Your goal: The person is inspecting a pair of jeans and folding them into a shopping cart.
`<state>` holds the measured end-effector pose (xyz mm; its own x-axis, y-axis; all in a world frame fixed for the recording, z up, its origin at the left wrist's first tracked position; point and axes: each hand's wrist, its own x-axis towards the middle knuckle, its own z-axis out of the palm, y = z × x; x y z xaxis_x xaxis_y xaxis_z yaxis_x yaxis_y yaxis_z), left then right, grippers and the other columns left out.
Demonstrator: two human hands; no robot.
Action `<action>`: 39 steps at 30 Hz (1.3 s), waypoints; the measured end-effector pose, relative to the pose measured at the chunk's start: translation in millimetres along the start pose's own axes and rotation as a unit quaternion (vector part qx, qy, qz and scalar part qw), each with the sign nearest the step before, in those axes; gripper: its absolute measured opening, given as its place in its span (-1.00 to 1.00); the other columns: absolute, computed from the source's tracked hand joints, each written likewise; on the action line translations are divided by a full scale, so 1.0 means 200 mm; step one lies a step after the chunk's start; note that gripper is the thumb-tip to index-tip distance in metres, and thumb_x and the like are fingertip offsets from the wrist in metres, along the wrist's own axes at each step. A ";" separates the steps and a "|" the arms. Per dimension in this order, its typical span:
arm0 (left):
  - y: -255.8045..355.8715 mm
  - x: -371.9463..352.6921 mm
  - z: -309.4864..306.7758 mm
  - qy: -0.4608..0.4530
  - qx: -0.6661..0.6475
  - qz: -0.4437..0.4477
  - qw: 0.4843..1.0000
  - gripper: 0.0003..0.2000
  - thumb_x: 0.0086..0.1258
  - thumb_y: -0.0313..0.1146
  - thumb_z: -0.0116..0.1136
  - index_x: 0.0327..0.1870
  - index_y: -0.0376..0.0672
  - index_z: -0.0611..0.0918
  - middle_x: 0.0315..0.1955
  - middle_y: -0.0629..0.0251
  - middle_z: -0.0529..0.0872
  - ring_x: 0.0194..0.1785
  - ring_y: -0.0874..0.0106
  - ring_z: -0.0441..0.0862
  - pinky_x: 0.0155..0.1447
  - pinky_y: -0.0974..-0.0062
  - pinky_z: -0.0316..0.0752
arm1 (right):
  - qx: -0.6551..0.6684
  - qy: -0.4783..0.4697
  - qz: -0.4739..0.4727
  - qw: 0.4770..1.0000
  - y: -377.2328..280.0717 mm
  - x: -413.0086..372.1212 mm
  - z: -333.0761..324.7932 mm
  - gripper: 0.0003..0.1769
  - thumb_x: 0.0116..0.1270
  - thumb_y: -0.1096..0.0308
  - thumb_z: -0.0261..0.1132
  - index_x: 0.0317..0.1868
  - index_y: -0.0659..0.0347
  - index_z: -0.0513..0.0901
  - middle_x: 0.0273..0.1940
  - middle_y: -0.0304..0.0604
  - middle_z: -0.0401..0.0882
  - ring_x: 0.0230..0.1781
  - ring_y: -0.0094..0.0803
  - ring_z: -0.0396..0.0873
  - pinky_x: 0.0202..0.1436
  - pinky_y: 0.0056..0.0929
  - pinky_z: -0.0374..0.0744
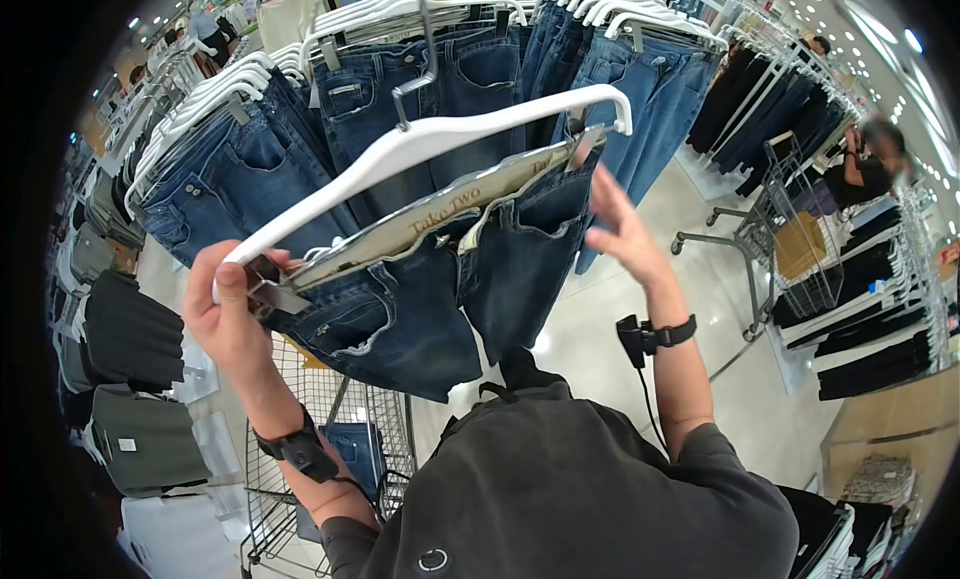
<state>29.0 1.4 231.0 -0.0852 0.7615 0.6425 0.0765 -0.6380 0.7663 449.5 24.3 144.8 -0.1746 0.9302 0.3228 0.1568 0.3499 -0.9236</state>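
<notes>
Left hand (pixel 225 314) at 9 o'clock: grip clamped on the low end of the white hanger (pixel 440 139), thumb on top of the bar, right over the metal clip (pixel 272 295).

Hanger is tilted, low at 9 and high at 2, with its hook (pixel 425 54) up at 12.

Jeans (pixel 430 299) sit dead centre, dark blue, clipped to the hanger at the waistband and hanging down toward 6. The inside label on the waistband reads "Take Two" (pixel 445 211).

Right hand (pixel 620 229) at 3 o'clock: grip apart, fingers straight and spread, just beside the jeans' right edge and below the hanger's high end. Can't tell if the fingertips touch the cloth.

Both wrists carry a black strap: left (pixel 300 447), right (pixel 660 336), each with a cable.

Around it:
- Rack of blue jeans (pixel 640 89) on white hangers, running 10 to 1.
- Wire cart (pixel 290 499) at 7, below the left arm, with folded denim inside.
- Dark tops (pixel 130 329) hanging at 9, at the far edge.
- Second cart (pixel 790 229) at 3, well apart, with a brown box in it.
- Another person (pixel 865 169) beyond it at 2, blurred.
- Folded dark clothes on shelves (pixel 870 359) at 4.
</notes>
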 end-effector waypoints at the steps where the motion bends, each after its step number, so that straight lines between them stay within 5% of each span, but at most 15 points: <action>1: -0.02 0.01 -0.01 0.008 -0.002 0.003 1.000 -0.58 0.46 -0.08 0.07 -0.18 -0.40 0.53 -0.41 0.04 0.69 -0.36 0.36 0.68 -0.25 0.43 0.63 | 0.108 -0.023 0.017 0.994 0.07 0.01 0.07 0.08 0.10 0.25 0.49 0.51 0.21 0.00 0.46 -0.05 0.12 0.47 -0.30 0.11 0.48 -0.29 0.10; 2: -0.04 0.02 -0.03 0.017 -0.004 0.007 1.000 -0.59 0.47 -0.09 0.07 -0.19 -0.40 0.54 -0.41 0.03 0.70 -0.38 0.36 0.69 -0.26 0.43 0.64 | 0.142 -0.053 0.061 0.987 0.09 -0.01 0.11 0.02 0.12 0.30 0.48 0.48 0.25 0.05 0.40 -0.11 0.22 0.41 -0.38 0.18 0.45 -0.37 0.16; 3: -0.05 0.03 -0.04 0.027 -0.005 0.011 1.000 -0.61 0.47 -0.10 0.07 -0.19 -0.39 0.54 -0.41 0.02 0.71 -0.39 0.35 0.69 -0.26 0.43 0.65 | 0.135 -0.036 0.117 0.983 0.15 -0.03 0.15 -0.28 0.17 0.37 0.44 0.32 0.30 0.34 0.20 -0.20 0.48 0.18 -0.48 0.44 0.27 -0.43 0.41; 8: -0.12 0.03 -0.07 0.046 0.004 -0.037 0.998 -0.65 0.50 -0.16 0.05 -0.18 -0.38 0.56 -0.41 0.10 0.69 -0.33 0.40 0.68 -0.22 0.46 0.62 | 0.130 0.013 0.156 0.979 0.21 -0.07 0.29 -0.76 0.31 0.43 0.31 -0.06 0.36 0.62 -0.17 -0.27 0.66 -0.19 -0.60 0.55 -0.06 -0.54 0.53; 12: -0.22 0.01 -0.13 0.055 -0.001 -0.055 0.997 -0.66 0.48 -0.17 0.08 -0.21 -0.37 0.59 -0.42 0.24 0.63 -0.31 0.40 0.68 -0.22 0.48 0.62 | 0.202 0.023 0.164 0.965 0.14 -0.10 0.33 -0.74 0.35 0.39 0.27 -0.03 0.37 0.62 -0.16 -0.26 0.66 -0.19 -0.59 0.56 -0.06 -0.54 0.53; 36: -0.29 -0.05 -0.18 0.090 -0.035 -0.106 0.990 -0.68 0.47 -0.18 0.11 -0.20 -0.34 0.59 -0.42 0.27 0.64 -0.32 0.41 0.70 -0.26 0.52 0.59 | 0.195 -0.002 0.187 0.963 0.03 -0.14 0.36 -0.67 0.35 0.26 0.32 -0.03 0.36 0.62 -0.15 -0.25 0.66 -0.17 -0.60 0.54 -0.04 -0.53 0.51; 39: -0.27 -0.06 -0.21 0.113 -0.031 -0.095 0.989 -0.68 0.47 -0.16 0.11 -0.19 -0.33 0.59 -0.42 0.26 0.64 -0.34 0.41 0.70 -0.27 0.53 0.59 | 0.198 -0.034 0.170 0.965 0.02 -0.15 0.33 -0.61 0.45 0.19 0.19 0.06 0.36 0.58 -0.03 -0.14 0.64 -0.08 -0.49 0.58 0.05 -0.45 0.54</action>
<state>-14.9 22.1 180.9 -0.3127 0.8279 0.4656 -0.0222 -0.4964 0.8678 391.2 -8.3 117.3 -0.2435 0.9698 -0.0143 -0.1646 -0.0559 -0.9848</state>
